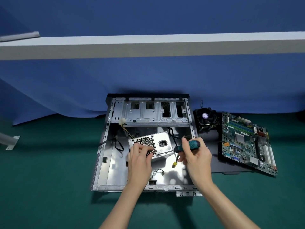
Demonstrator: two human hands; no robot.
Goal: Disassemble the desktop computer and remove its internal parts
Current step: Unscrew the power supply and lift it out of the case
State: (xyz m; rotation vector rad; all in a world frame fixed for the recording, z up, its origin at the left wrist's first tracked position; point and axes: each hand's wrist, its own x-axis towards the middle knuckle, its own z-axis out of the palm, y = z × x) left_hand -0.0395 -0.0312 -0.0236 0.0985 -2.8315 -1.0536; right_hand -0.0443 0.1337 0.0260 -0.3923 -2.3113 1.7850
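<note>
Head view: the computer case (pixel 105 162) lies open-side up in the middle of the green bench (pixel 49 179), its near rim just short of the forearms. Wide bare bench lies to its left and in front. On its right edge a dark flat panel (pixel 214 162) touches it. A motherboard (pixel 245 142) rests partly on that panel and overhangs it to the right. A black cooling fan (pixel 206 119) sits just beyond the panel's far end, near the case's far right corner.

Inside the case, the drive cage (pixel 148 116) spans the far end. The power supply (pixel 162 139) sits tilted in the middle, vented face toward the camera, with bare metal floor around it. Loose cables lie on that floor, among them one with a yellow plug (pixel 174 163), and a white plug (pixel 122 121) hangs by the cage.

The left grip (pixel 140 156) clasps the power supply's near left corner, fingers curled on the vent holes. The right grip (pixel 194 156) is wrapped round a teal-and-black screwdriver (pixel 193 143). Its shaft reaches left to the lower edge of the power supply's face.

A blue cloth (pixel 148 76) hangs behind the bench, and a pale bar (pixel 148 45) crosses in front of it.
</note>
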